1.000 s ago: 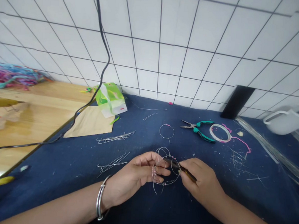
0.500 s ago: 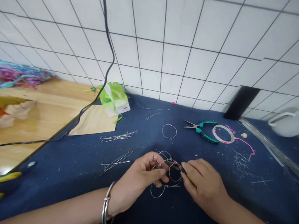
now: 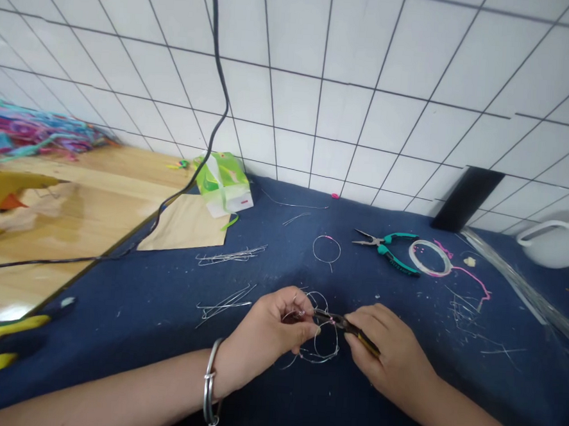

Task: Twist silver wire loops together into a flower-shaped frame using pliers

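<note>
My left hand point(image 3: 282, 322), with a silver bangle at the wrist, pinches a piece of looped thin wire point(image 3: 324, 357) made of several joined rings. My right hand point(image 3: 383, 341) is closed round a pair of pliers point(image 3: 366, 343) with dark jaws and yellow-edged handles. The jaws reach left to the wire beside small pink beads, close to my left fingertips. Whether they are clamped on the wire I cannot tell. Beyond my hands a separate wire ring point(image 3: 314, 248) with pink beads lies on the dark blue cloth point(image 3: 264, 392).
Teal-handled pliers point(image 3: 386, 245) lie beside a round white dish point(image 3: 430, 273). Wire pieces point(image 3: 231, 256) lie left, more scraps point(image 3: 466, 308) right. A black cable point(image 3: 212, 131) hangs across the left. A yellow glue gun point(image 3: 1, 195) and a white mug point(image 3: 557, 242) flank the cloth.
The view has shifted slightly, so the table things sit a little further right. The wire rings and the pliers have turned somewhat in my hands; more of the pliers' handle shows.
</note>
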`<state>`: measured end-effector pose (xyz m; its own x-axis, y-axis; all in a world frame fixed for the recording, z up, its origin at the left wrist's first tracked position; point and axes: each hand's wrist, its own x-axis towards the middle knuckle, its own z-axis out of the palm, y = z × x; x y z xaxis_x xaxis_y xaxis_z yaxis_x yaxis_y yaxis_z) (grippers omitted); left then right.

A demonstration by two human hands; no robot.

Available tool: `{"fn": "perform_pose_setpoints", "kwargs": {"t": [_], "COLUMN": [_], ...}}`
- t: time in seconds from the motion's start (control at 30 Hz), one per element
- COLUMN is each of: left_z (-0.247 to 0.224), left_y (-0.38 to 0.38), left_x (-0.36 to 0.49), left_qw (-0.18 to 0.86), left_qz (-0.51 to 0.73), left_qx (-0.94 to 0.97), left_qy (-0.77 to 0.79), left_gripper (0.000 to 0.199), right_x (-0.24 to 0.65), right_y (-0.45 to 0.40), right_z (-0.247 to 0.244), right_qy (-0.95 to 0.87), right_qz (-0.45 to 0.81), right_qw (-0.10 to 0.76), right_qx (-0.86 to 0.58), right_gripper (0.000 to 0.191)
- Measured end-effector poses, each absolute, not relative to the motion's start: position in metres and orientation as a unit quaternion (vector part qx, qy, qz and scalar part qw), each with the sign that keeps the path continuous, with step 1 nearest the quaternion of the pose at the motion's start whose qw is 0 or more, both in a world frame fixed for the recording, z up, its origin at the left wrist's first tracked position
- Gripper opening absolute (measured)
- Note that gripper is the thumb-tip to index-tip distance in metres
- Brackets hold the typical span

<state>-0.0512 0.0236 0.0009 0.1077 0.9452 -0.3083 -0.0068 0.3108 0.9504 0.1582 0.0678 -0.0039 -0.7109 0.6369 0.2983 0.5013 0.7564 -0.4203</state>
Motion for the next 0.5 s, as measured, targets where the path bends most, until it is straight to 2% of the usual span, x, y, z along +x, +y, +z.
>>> {"fn": "perform_pose_setpoints", "kwargs": {"t": [0.2, 0.37, 0.5], "left_z": [0.0031, -0.0009, -0.0034], "left_y": [0.0236, 0.0238, 0.0231], "left_x": [-0.0527, -0.0538, -0.0547], "left_qw": [0.587, 0.540, 0.547], "left_qz": [0.367, 0.361, 0.360], "left_qx": [0.472, 0.514, 0.520], "left_qy": [0.545, 0.560, 0.548], "left_gripper": [0.018, 0.014, 0.010], "right_x": [0.1576, 0.1573, 0.1585], "right_y": [0.0683, 0.0691, 0.0689], "right_z": [-0.0030, -0.0036, -0.0043], "right_qy": [-0.905, -0.900, -0.899], "right_qz": [0.202, 0.227, 0.232], "right_qw": [0.217, 0.216, 0.225], "right_qx": [-0.306, -0.303, -0.297], "right_gripper": [0.017, 0.018, 0.019]}}
